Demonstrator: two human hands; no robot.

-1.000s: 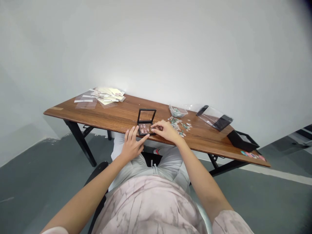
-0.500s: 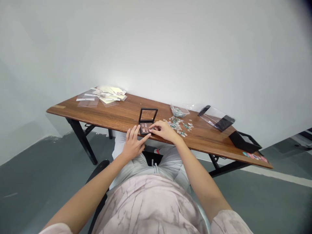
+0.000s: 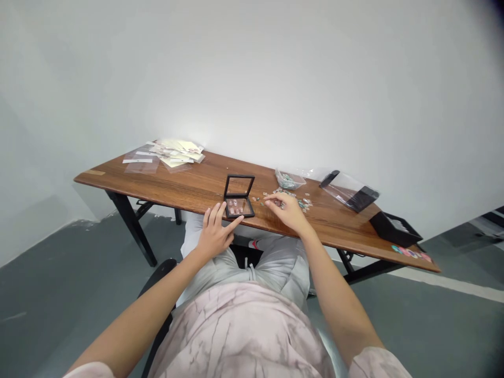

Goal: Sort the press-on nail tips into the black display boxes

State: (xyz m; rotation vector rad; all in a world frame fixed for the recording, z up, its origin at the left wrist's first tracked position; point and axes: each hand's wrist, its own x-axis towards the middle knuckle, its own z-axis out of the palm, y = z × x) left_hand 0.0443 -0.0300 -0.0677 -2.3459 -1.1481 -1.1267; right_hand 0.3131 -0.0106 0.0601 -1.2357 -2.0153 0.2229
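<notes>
A small black hinged case (image 3: 238,197) stands open on the wooden table (image 3: 189,184), its lid upright and several pale pink pieces in its base. My left hand (image 3: 214,231) rests at the table's front edge, fingers stretched out, the fingertips touching the case's left front corner. My right hand (image 3: 286,209) lies just right of the case, fingers curled down onto a scatter of small green and pink pieces (image 3: 293,199). Whether it holds one of them is hidden.
A clear tub (image 3: 289,180) of small pieces sits behind the scatter. Clear bags with black items (image 3: 350,191) and a black tray (image 3: 395,228) lie to the right; coloured pieces (image 3: 411,253) mark the right corner. Papers and plastic sleeves (image 3: 169,153) lie far left.
My right hand has moved from over the case's base to the right, onto the scattered pieces. My left hand stays in place at the case.
</notes>
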